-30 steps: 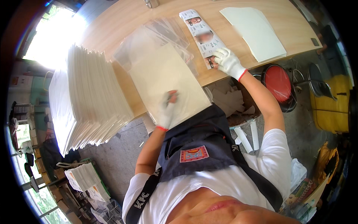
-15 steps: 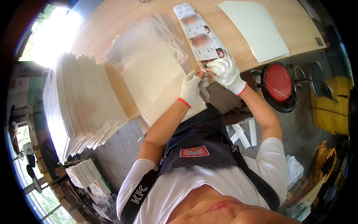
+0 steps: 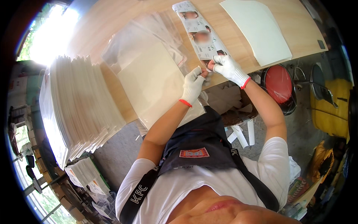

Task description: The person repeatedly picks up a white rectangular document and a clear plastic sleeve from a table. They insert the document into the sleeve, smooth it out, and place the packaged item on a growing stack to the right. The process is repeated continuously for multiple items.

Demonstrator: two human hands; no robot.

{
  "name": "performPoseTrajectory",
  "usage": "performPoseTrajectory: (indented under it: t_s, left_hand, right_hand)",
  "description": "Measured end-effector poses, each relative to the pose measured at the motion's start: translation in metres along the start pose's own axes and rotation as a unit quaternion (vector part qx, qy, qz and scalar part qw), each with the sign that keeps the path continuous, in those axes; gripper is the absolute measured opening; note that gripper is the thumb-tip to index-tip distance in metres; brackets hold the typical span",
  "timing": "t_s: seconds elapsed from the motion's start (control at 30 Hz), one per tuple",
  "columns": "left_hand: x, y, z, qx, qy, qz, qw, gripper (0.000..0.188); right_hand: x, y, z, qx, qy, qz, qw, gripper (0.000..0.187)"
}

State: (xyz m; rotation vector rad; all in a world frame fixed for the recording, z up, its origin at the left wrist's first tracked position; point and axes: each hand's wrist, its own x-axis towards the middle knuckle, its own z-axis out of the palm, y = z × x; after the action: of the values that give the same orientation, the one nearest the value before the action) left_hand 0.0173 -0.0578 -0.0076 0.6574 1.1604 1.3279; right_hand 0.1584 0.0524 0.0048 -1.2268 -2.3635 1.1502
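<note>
Both my hands wear white gloves with bare fingertips and red cuffs, and they meet at the table's front edge. My right hand (image 3: 228, 70) pinches at the near end of a long stack of printed paper strips (image 3: 201, 39). Close beside it, my left hand (image 3: 194, 86) is closed at the fingertips; a small pale bit shows between the two hands, too small to name. Left of the strips lies a cream sheet (image 3: 153, 80) in a clear plastic sleeve, its near edge jutting over the table edge. More clear plastic sleeves (image 3: 143, 31) are spread beyond it.
A tall stack of sleeved sheets (image 3: 82, 108) stands at the table's left. White sheets (image 3: 257, 31) lie at the right of the wooden table (image 3: 112, 15). Below the edge are a box of paper scraps (image 3: 225, 99), a red round stool (image 3: 278, 84) and fallen white strips (image 3: 240, 136).
My right hand has drawn slightly back and down from the strips, its wrist turning. My left hand stays nearly in place, its fingertips still close to the right hand's.
</note>
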Motion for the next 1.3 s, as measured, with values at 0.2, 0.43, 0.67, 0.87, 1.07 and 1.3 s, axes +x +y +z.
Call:
performPoseTrajectory:
  t_s: [0.2, 0.43, 0.67, 0.87, 1.07, 1.3]
  left_hand:
    - [0.005, -0.006, -0.005, -0.084, 0.018, -0.040, 0.995, 0.013]
    - [0.006, -0.009, -0.004, -0.064, 0.014, -0.026, 0.997, 0.012]
    - [0.005, -0.015, -0.007, -0.107, 0.020, -0.040, 0.993, 0.011]
    - [-0.003, -0.017, -0.011, -0.143, 0.041, -0.080, 0.986, 0.009]
    - [-0.010, -0.016, -0.011, -0.193, 0.034, -0.107, 0.975, 0.007]
    - [-0.008, -0.020, -0.018, -0.131, -0.011, -0.151, 0.980, 0.023]
  right_hand:
    - [-0.012, -0.045, -0.014, -0.080, -0.002, -0.048, 0.996, 0.021]
    - [0.007, -0.019, -0.010, -0.014, -0.056, 0.035, 0.998, 0.019]
    - [0.004, -0.031, -0.011, -0.063, -0.051, -0.009, 0.997, 0.021]
    - [0.039, -0.005, -0.039, 0.184, -0.149, 0.116, 0.965, 0.020]
    - [0.131, 0.015, -0.118, -0.033, -0.122, 0.137, 0.982, 0.022]
    - [0.175, -0.038, -0.131, -0.178, 0.212, -0.115, 0.954, 0.029]
